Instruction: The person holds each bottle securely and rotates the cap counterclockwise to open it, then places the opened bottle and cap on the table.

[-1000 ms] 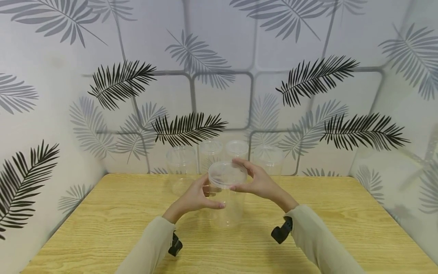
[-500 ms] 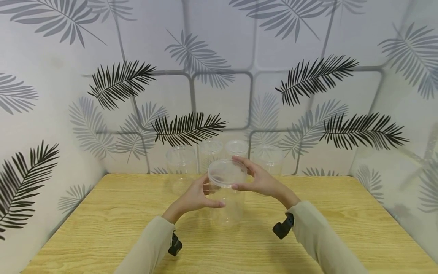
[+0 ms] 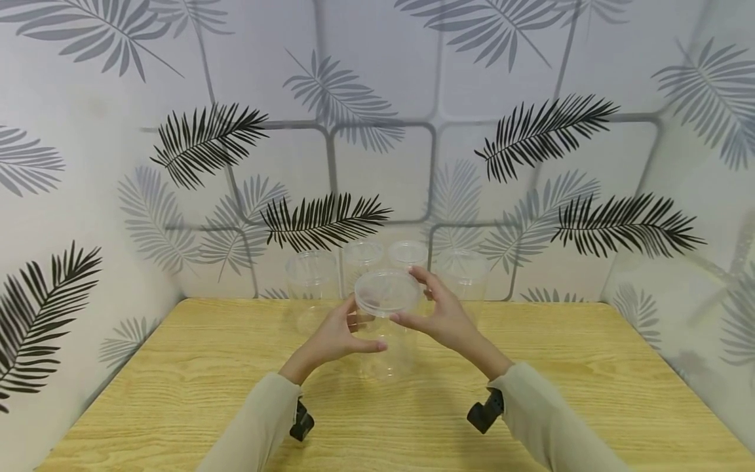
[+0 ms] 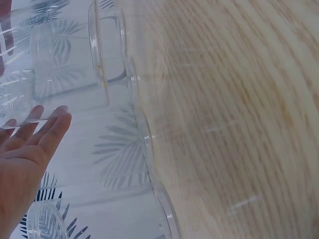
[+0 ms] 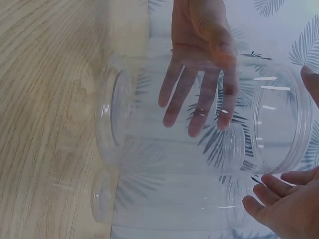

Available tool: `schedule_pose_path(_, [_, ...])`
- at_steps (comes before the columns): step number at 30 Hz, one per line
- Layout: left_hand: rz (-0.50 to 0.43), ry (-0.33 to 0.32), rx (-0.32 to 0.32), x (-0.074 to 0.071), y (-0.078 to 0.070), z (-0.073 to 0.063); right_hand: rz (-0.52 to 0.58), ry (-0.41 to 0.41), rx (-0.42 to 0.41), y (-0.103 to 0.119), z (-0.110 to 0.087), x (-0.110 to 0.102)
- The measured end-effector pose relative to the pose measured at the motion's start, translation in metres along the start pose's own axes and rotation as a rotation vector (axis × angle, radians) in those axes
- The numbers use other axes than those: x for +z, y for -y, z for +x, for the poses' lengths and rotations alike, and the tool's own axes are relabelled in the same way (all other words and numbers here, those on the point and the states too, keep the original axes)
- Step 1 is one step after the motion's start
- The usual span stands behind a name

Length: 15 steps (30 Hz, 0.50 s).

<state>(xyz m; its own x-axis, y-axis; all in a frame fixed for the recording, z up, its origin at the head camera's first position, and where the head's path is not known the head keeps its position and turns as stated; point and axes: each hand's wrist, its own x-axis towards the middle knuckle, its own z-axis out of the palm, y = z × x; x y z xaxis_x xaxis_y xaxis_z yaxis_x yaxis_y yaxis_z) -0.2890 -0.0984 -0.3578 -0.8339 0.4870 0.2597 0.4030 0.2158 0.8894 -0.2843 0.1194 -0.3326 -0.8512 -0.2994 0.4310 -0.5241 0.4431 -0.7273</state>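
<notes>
A large clear plastic jar (image 3: 386, 364) with a round screw lid (image 3: 387, 292) stands upright between the hands in the head view. My left hand (image 3: 331, 337) grips its side, thumb in front and fingers behind. The right hand (image 3: 446, 319) holds the lid by its edge, thumb at the near side and fingers at the far side. Through the transparent wall in the right wrist view, the left hand's (image 5: 202, 74) fingers show spread along the jar (image 5: 164, 154). The left wrist view has the left hand (image 4: 30, 159) against the jar's wall.
Behind stand several more clear lidded jars: a wide one (image 3: 311, 295) at left, two narrower ones, (image 3: 362, 255) among them, and another wide jar (image 3: 466, 282) at right. The wood-grain table (image 3: 206, 367) meets a leaf-patterned wall (image 3: 383, 170). Black wrist cameras (image 3: 485, 412) hang below both sleeves.
The jar has shifted slightly up and left in the head view, both hands still on it. The right hand's fingers and thumb have turned a little around the lid's edge.
</notes>
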Motion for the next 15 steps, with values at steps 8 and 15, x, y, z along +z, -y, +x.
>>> schedule_pose_path(8, [0.011, -0.001, 0.009, 0.0015, -0.0011, 0.0003, -0.012, -0.034, 0.036, 0.0038, 0.0025, 0.0053])
schedule_pose_path(15, [-0.027, 0.020, 0.038, 0.0009, 0.0011, 0.0001, 0.047, 0.073, 0.016, 0.0024, 0.0057, -0.0029])
